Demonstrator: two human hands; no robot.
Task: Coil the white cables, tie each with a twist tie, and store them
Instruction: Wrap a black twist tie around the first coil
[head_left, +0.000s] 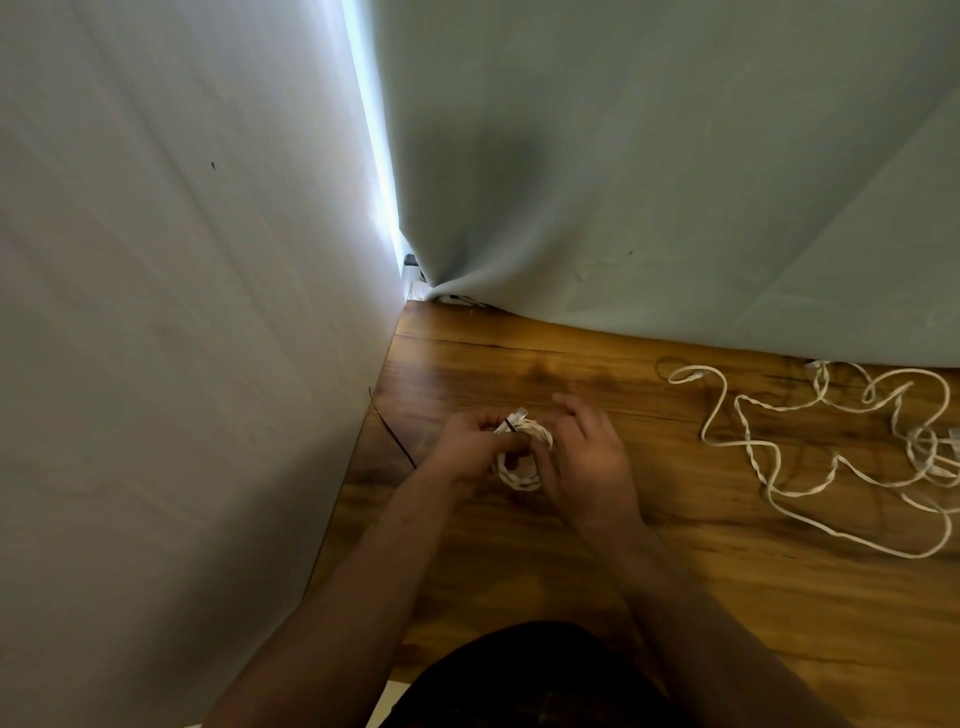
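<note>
View from above of two bare forearms reaching over a wooden worktop (727, 587) hung round with pale fabric sheets (649, 182). Near the worktop's left edge, the two hands hold a small coiled cable (519, 475), white and braided, wound into a few tight loops just above the wood. The left hand (470, 447) has its fingers (511, 441) curled in, pinching the top of the coil where a plug end sticks up and a thin dark twist tie (509, 425) crosses the loops. The right hand (592, 457) covers the coil's right side with fingers half spread; whether they grip or only steady it cannot be told. A second dark tie (392, 431) lies on the worktop beside the left wrist. Well apart to the right, loose cables (831, 452) sprawl in a white tangle. The cable looks light, soft and springy, so the loops are likely to slacken if let go; the safest hold seems to be a pinch across all the loops beside the tie, while the other hand twists the tie's thin, bendable ends.
</note>
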